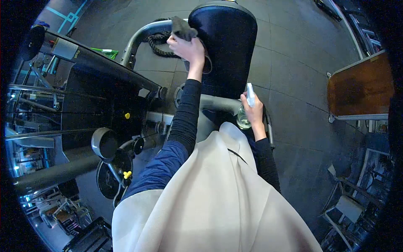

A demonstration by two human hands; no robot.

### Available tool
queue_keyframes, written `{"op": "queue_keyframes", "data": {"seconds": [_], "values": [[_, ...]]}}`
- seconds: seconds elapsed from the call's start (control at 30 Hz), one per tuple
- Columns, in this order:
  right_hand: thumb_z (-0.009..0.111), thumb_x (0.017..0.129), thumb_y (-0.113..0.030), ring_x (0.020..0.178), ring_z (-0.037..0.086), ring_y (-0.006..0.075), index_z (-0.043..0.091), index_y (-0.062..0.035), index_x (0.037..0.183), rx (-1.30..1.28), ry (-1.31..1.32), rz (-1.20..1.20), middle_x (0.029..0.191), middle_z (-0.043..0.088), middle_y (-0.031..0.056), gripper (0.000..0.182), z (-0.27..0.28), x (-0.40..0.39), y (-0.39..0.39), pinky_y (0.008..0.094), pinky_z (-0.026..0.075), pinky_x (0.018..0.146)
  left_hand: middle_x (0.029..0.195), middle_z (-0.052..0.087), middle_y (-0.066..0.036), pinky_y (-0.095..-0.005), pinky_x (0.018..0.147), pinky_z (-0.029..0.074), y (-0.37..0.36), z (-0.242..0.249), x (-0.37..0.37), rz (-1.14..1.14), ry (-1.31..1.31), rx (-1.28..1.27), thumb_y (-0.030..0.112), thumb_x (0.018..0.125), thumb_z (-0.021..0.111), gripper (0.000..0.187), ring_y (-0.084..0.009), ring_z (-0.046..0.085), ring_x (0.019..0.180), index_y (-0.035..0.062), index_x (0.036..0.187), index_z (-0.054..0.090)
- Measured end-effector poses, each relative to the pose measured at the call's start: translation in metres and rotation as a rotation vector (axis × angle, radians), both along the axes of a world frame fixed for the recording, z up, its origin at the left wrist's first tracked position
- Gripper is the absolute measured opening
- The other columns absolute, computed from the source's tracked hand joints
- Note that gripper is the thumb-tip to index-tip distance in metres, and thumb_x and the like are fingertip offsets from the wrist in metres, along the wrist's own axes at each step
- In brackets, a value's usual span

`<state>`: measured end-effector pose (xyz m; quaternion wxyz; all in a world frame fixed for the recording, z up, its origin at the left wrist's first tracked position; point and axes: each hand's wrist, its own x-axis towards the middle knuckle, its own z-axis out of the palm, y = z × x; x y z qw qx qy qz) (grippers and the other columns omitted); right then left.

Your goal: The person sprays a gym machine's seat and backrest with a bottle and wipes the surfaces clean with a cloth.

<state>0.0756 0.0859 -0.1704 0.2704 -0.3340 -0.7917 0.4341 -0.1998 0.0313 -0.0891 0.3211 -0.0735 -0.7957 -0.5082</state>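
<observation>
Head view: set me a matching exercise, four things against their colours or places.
1. Cloth
2. Spray bottle
3. Knobs
4. Board

A. Yellow
B. In the right hand
C. Brown, at the far right of the view
D. In the left hand

Right pairs: 1-D, 2-B, 3-A, 4-C

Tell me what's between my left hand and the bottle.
Mainly the black pad lies between your left hand and the bottle, with part of the grey beam nearer the bottle. The head view shows this.
</observation>
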Motion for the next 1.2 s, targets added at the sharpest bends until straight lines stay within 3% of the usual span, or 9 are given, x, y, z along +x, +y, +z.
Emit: {"op": "queue_keyframes", "data": {"seconds": [0.27, 0.43, 0.6, 0.67, 0.8, 0.97, 1.03, 1.07, 1.2], "values": [[0.069, 0.085, -0.037, 0.078, 0.067, 0.0359, 0.066, -0.0088, 0.097, -0.012, -0.082, 0.022, 0.08, 0.068, 0.016, 0.03, -0.002, -0.004, -0.003, 0.0404, 0.052, 0.069, 0.107, 0.047, -0.006, -0.042, 0.079, 0.035, 0.072, 0.021, 0.09, -0.326, 0.413, -0.341, 0.011, 0.047, 0.077, 0.073, -0.0291, 0.046, 0.099, 0.0227, 0.116, 0.056], [0.069, 0.085, -0.036, 0.079, 0.067, 0.0359, 0.065, -0.0094, 0.099, -0.019, -0.041, 0.014, 0.082, 0.068, 0.0164, 0.03, -0.005, -0.003, -0.004, 0.0404, 0.052, 0.069, 0.108, 0.049, 0.0, -0.0412, 0.081, 0.034, 0.081, 0.006, 0.092, -0.528, 0.853, -0.608, 0.016, 0.056, 0.073, 0.06, -0.0248, 0.045, 0.102, 0.0302, 0.113, 0.06], [0.07, 0.085, -0.031, 0.075, 0.068, 0.0335, 0.065, -0.0069, 0.099, -0.024, -0.032, 0.01, 0.082, 0.068, 0.0169, 0.029, -0.007, -0.001, 0.001, 0.0388, 0.052, 0.067, 0.109, 0.049, -0.004, -0.0423, 0.081, 0.035, 0.037, 0.021, 0.059, -0.516, 0.508, -0.47, 0.011, 0.041, 0.082, 0.083, -0.0269, 0.046, 0.102, 0.0283, 0.118, 0.059], [0.07, 0.085, -0.029, 0.073, 0.068, 0.0327, 0.066, -0.005, 0.098, 0.021, 0.029, -0.023, 0.08, 0.068, 0.0168, 0.028, -0.005, -0.001, 0.0, 0.0382, 0.052, 0.066, 0.111, 0.049, -0.008, -0.0435, 0.082, 0.036, 0.016, 0.022, 0.042, -0.419, 0.386, -0.412, 0.003, 0.047, 0.078, 0.079, -0.0302, 0.046, 0.101, 0.0237, 0.12, 0.056], [0.071, 0.085, -0.026, 0.071, 0.068, 0.0322, 0.066, -0.0028, 0.098, -0.034, 0.022, -0.023, 0.078, 0.069, 0.0155, 0.027, -0.001, 0.001, 0.003, 0.0372, 0.053, 0.066, 0.11, 0.048, -0.014, -0.045, 0.085, 0.037, -0.02, 0.002, 0.016, -0.26, 0.259, -0.247, 0.01, 0.059, 0.074, 0.064, -0.0345, 0.046, 0.101, 0.0138, 0.12, 0.055], [0.07, 0.078, -0.017, 0.081, 0.064, 0.0339, 0.068, -0.0034, 0.092, 0.237, 0.045, 0.018, 0.087, 0.064, 0.0174, 0.02, 0.015, -0.009, 0.006, 0.0409, 0.05, 0.076, 0.109, 0.046, -0.021, -0.0438, 0.097, 0.035, -0.084, -0.067, -0.002, -0.383, 0.013, 0.056, 0.005, 0.068, 0.059, 0.054, -0.0385, 0.045, 0.106, -0.0108, 0.117, 0.042], [0.069, 0.078, -0.017, 0.08, 0.064, 0.034, 0.067, -0.0035, 0.09, 0.066, 0.069, 0.044, 0.086, 0.064, 0.0173, 0.018, 0.046, -0.021, -0.002, 0.0407, 0.05, 0.074, 0.105, 0.048, -0.023, -0.0394, 0.098, 0.037, -0.113, -0.083, 0.01, -0.395, -0.185, 0.226, 0.003, 0.072, 0.058, 0.048, -0.0346, 0.049, 0.104, -0.0115, 0.114, 0.039], [0.069, 0.079, -0.017, 0.08, 0.064, 0.034, 0.067, -0.0035, 0.089, -0.019, 0.08, 0.055, 0.085, 0.064, 0.0172, 0.017, 0.055, -0.029, -0.004, 0.0407, 0.05, 0.074, 0.118, 0.058, -0.018, -0.0337, 0.095, 0.041, -0.13, -0.086, 0.023, -0.41, -0.207, 0.204, 0.017, 0.091, 0.064, 0.046, -0.0221, 0.054, 0.109, -0.0087, 0.124, 0.044], [0.069, 0.079, -0.017, 0.071, 0.065, 0.031, 0.067, -0.0017, 0.083, -0.102, 0.22, 0.073, 0.076, 0.064, 0.0159, 0.016, 0.081, -0.065, -0.01, 0.0386, 0.051, 0.067, 0.122, 0.058, -0.014, -0.0338, 0.097, 0.04, -0.174, -0.097, 0.074, -0.418, -0.399, 0.155, 0.018, 0.092, 0.064, 0.038, -0.0227, 0.054, 0.11, -0.0022, 0.122, 0.053]]}}
